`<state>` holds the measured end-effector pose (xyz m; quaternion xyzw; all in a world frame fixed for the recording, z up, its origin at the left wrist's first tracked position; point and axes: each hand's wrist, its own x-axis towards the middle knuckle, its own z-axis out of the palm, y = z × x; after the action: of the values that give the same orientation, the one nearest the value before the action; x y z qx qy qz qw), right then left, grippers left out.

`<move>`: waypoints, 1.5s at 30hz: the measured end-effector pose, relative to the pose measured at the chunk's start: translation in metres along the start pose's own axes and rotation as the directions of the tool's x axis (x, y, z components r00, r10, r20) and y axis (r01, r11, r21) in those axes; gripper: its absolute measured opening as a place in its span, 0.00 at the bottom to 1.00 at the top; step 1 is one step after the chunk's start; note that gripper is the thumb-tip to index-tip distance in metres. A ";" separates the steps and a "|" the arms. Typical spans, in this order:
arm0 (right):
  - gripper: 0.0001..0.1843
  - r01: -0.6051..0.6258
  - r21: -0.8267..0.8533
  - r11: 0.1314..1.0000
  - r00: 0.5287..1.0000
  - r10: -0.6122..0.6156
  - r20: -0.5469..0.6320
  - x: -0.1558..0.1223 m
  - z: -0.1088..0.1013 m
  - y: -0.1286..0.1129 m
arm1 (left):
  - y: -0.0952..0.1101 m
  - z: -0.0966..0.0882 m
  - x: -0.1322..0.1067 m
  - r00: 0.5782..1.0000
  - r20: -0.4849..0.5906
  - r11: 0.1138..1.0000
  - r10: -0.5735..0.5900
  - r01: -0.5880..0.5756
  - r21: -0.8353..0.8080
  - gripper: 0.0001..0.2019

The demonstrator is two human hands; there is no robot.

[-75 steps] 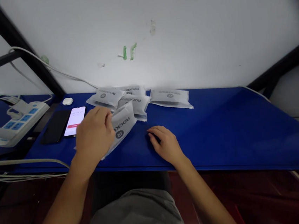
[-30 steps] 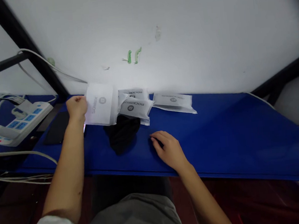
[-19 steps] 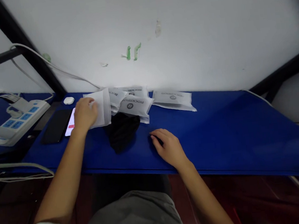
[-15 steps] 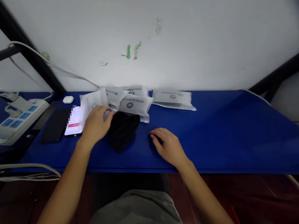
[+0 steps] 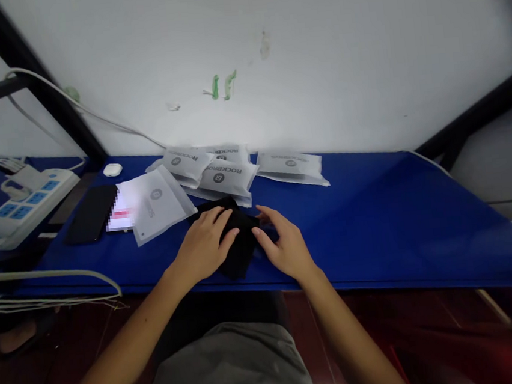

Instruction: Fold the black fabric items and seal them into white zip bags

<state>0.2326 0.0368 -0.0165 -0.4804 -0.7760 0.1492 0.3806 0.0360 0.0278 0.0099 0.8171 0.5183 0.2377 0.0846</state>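
A crumpled black cloth item point(image 5: 239, 251) lies on the blue table top point(image 5: 377, 222) near its front edge. My left hand point(image 5: 204, 245) rests on the cloth's left side with fingers stretched out flat. My right hand point(image 5: 283, 243) touches its right side, fingers apart and slightly curled. An empty white frosted pouch point(image 5: 160, 202) with a grey logo lies flat just left of the cloth.
Several more white printed pouches point(image 5: 222, 168) are piled against the white wall, one point(image 5: 290, 166) apart to the right. A lit phone point(image 5: 120, 212), a dark phone point(image 5: 89, 213) and a white earbud case point(image 5: 112, 169) lie at left. A power strip point(image 5: 15, 200) and cables sit further left.
My left hand lifted the pouch off the black cloth, laid it down to the left, let go, and came onto the cloth. My right hand shifted a little to the cloth's edge.
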 end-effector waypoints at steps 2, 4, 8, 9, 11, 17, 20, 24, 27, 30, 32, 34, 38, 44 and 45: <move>0.22 -0.002 -0.004 1.000 1.000 0.002 0.008 0.000 0.000 0.000 | -0.001 -0.001 -0.003 0.999 -0.046 0.999 0.022 -0.023 -0.025 0.19; 0.21 -0.005 -0.037 0.999 1.000 0.006 0.028 0.001 0.001 -0.001 | -0.007 -0.004 -0.005 0.992 -0.125 1.000 -0.012 0.015 0.022 0.18; 0.14 0.009 -0.056 0.998 0.997 -0.004 0.075 0.003 0.003 0.000 | -0.026 -0.015 -0.010 0.966 -0.187 0.938 -0.177 0.223 0.265 0.21; 0.14 0.012 -0.054 0.998 0.996 -0.008 0.084 0.004 0.003 0.001 | -0.032 -0.018 -0.011 0.963 -0.167 0.911 -0.212 0.256 0.323 0.21; 0.13 0.019 -0.058 0.998 0.996 -0.014 0.092 0.004 0.003 0.001 | -0.042 -0.023 -0.014 0.958 -0.126 0.867 -0.258 0.287 0.407 0.20; 0.13 0.024 -0.055 0.998 0.996 -0.019 0.082 0.004 0.004 0.001 | -0.063 -0.032 -0.018 0.945 -0.202 0.842 -0.256 0.321 0.433 0.18; 0.13 0.020 -0.059 0.998 0.996 -0.015 0.083 0.003 0.004 0.002 | -0.074 -0.035 -0.020 0.904 -0.309 0.842 -0.294 0.398 0.365 0.19; 0.13 0.015 -0.060 0.998 0.997 -0.011 0.076 0.003 0.004 0.002 | -0.086 -0.039 -0.020 0.840 -0.387 0.812 -0.380 0.503 0.296 0.18; 0.12 0.021 -0.039 0.999 0.997 -0.018 0.080 0.003 0.004 0.002 | -0.082 -0.037 -0.020 0.844 -0.373 0.800 -0.386 0.508 0.320 0.17; 0.10 0.045 -0.007 0.999 0.995 -0.045 0.086 0.004 0.003 0.003 | -0.063 -0.029 -0.018 0.899 -0.329 0.877 -0.288 0.386 0.285 0.17; 0.10 0.065 0.004 0.998 0.995 -0.065 0.082 0.005 0.002 0.005 | -0.048 -0.023 -0.016 0.948 -0.255 0.953 -0.189 0.240 0.187 0.17; 0.10 0.071 -0.011 0.997 0.994 -0.070 0.078 0.008 0.000 0.007 | -0.037 -0.018 -0.014 0.987 -0.134 0.990 -0.089 0.102 0.095 0.18; 0.11 0.030 -0.110 0.994 0.999 -0.026 0.033 0.015 -0.003 0.008 | -0.026 -0.014 -0.011 0.994 0.089 0.995 -0.056 0.048 0.093 0.20; 0.12 -0.025 -0.231 0.973 0.993 -0.003 -0.120 0.017 -0.004 -0.007 | -0.023 -0.018 -0.016 0.974 0.158 0.980 -0.160 0.137 0.148 0.13; 0.11 -0.019 -0.231 0.973 0.991 -0.013 -0.134 0.015 -0.004 -0.012 | -0.022 -0.019 -0.018 0.967 0.155 0.971 -0.204 0.179 0.159 0.12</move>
<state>0.2248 0.0431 -0.0001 -0.5317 -0.7598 0.0254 0.3733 0.0026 0.0202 0.0129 0.7844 0.6016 0.1197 0.0920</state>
